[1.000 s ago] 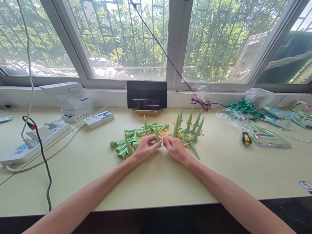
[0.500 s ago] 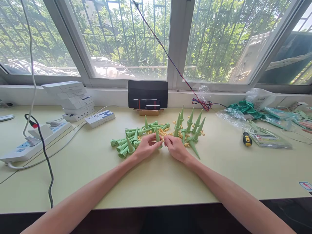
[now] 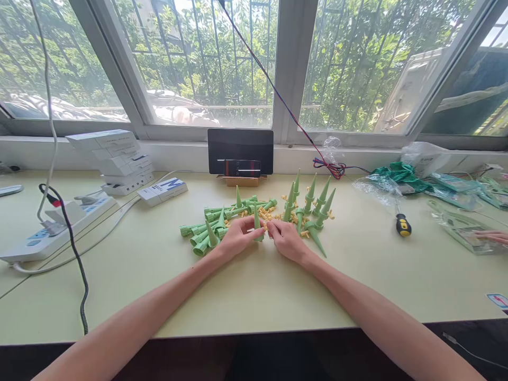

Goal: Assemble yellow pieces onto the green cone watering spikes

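Note:
My left hand (image 3: pixel 238 236) is closed round a green plastic spike (image 3: pixel 256 218), which points upward. Close beside it, my right hand (image 3: pixel 286 239) pinches a small yellow valve piece (image 3: pixel 266 226) at the side of that spike. The fingertips nearly meet and partly hide the piece. To the left lie several green ribbed tubes (image 3: pixel 198 233) and a few loose green cones (image 3: pixel 211 234). Small yellow pieces (image 3: pixel 270 213) are scattered behind my hands. On the right stand several green spikes (image 3: pixel 310 194) with yellow pieces fitted; one (image 3: pixel 316 239) lies tilted toward me.
A screwdriver (image 3: pixel 403 226) lies at the right, near plastic packaging (image 3: pixel 460 227) touched by another person's hand (image 3: pixel 493 236). A tablet (image 3: pixel 240 148) and phone stand at the back. White boxes (image 3: pixel 119 164) and a power strip (image 3: pixel 59 233) occupy the left.
My hands stay nearly in place with the spike and yellow piece. At the far right, the other person's hand has come further in and the clear package has shifted right, uncovering the screwdriver's shaft.

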### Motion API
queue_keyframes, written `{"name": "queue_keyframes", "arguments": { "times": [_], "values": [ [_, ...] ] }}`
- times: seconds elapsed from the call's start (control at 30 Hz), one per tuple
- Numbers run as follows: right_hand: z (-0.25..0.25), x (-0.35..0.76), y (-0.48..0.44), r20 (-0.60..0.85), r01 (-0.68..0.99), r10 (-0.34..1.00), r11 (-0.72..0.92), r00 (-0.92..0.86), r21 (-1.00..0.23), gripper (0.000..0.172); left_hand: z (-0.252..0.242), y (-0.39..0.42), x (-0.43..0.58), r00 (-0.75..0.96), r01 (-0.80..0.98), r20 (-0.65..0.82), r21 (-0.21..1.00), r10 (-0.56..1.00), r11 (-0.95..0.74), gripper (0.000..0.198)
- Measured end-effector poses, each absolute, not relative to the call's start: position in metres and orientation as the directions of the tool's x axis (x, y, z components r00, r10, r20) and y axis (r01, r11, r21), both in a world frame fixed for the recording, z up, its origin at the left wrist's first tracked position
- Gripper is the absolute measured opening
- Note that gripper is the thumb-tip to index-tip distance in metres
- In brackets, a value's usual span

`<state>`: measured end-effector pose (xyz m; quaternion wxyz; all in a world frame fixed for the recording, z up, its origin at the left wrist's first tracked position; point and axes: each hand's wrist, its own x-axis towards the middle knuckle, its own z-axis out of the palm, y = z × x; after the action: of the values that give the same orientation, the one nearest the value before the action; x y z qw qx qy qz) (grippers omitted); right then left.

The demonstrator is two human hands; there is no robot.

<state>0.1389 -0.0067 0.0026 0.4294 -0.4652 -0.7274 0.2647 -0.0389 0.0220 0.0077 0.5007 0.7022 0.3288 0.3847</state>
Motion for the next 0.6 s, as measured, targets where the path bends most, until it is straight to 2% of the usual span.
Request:
{"name": "queue_keyframes", "arguments": {
  "times": [0.3,0.6],
  "values": [
    [0.0025,0.1388,-0.0061,0.354,0.422,0.919,0.395,-0.176,-0.816,0.042,0.004,0.0208,-0.0374,0.472,0.1,0.357,0.887,0.806,-0.451,0.023],
    [-0.0012,0.1385,-0.0024,0.243,0.282,0.949,0.293,-0.199,-0.914,0.043,0.0075,0.0174,-0.0365,0.461,0.283,0.525,0.677,0.715,-0.679,0.013]
  ]
}}
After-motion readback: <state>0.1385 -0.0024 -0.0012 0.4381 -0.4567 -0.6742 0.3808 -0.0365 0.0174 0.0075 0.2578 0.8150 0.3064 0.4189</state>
